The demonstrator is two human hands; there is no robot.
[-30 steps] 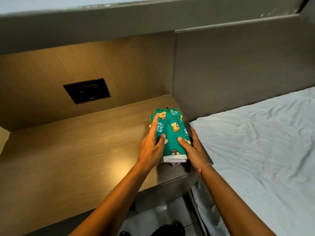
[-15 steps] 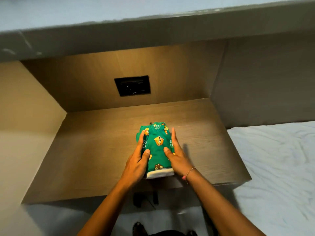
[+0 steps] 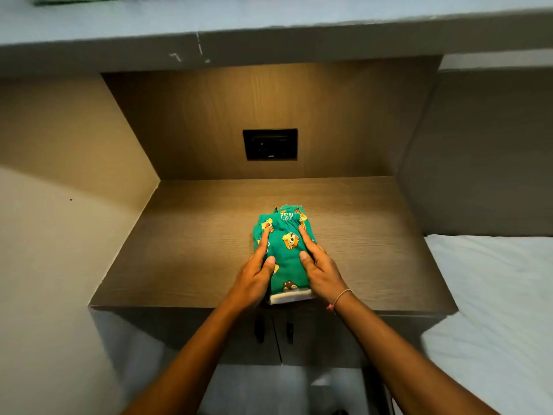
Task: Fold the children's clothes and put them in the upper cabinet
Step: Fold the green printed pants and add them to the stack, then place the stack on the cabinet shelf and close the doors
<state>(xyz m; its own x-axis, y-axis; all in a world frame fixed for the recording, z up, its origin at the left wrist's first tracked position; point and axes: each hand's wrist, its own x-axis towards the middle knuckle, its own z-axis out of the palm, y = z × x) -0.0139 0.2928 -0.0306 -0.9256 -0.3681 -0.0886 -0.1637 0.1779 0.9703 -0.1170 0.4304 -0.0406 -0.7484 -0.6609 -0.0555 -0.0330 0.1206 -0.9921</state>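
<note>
item: wooden countertop, one, set in a recessed niche. walled on three sides: beige side panel on the left, wood-grain back panel, grey panel on the right. front edge open toward the viewer. bare surface lies to the left, right and behind the garment; the widest free stretch is on the left.

item: folded green garment, one, printed with cartoon animals, white hem at its near end. it lies on the countertop at the middle, close to the front edge, its hem just short of that edge, well apart from the back panel.

item: left hand, one. fingers stretched forward along the garment's left side, thumb laid on top of the cloth; it clasps that side of the bundle.

item: right hand, one. fingers stretched along the garment's right side, thumb on top; it clasps that side likewise. a thin bracelet circles the wrist.

item: black socket plate, one, in the middle of the back panel, well apart from the garment.

item: grey shelf, one, spanning the niche overhead, its front edge chipped in places. something green lies on it at the upper left corner, too cropped to identify.

item: cabinet doors below the countertop, two, with two dark handles side by side.

item: bed with white sheet, one, just beside the unit on the right.
</note>
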